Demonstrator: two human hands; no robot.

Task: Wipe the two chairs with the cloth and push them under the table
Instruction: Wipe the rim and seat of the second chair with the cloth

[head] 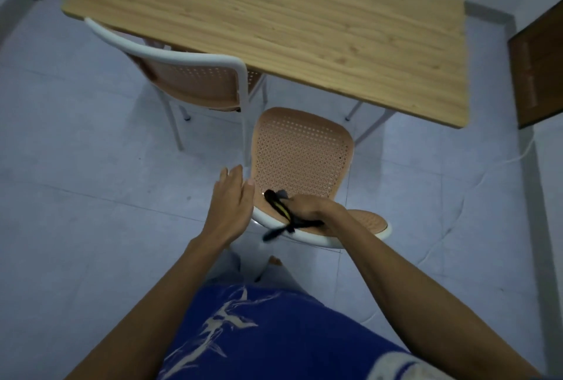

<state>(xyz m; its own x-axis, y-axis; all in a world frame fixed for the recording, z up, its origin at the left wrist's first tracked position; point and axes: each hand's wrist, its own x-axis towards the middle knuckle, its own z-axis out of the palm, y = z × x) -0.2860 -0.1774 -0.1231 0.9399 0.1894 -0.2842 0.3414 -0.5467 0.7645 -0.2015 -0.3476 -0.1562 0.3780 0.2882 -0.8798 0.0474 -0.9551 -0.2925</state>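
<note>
A: What is being done at lower centre?

B: The near chair [300,160] is being wiped; the dark cloth [281,210] is being clamped in the right hand [307,210] at the back rim, while the left hand [233,197] is being held open beside the backrest, fingers apart.

A: How should it be wiped well?

B: The chair should be steadied and the rim followed, the perforated seat too. The second chair [195,81], centre left, is partly tucked under the table [274,14].

A: Any writing?

B: None is being made out.
</note>
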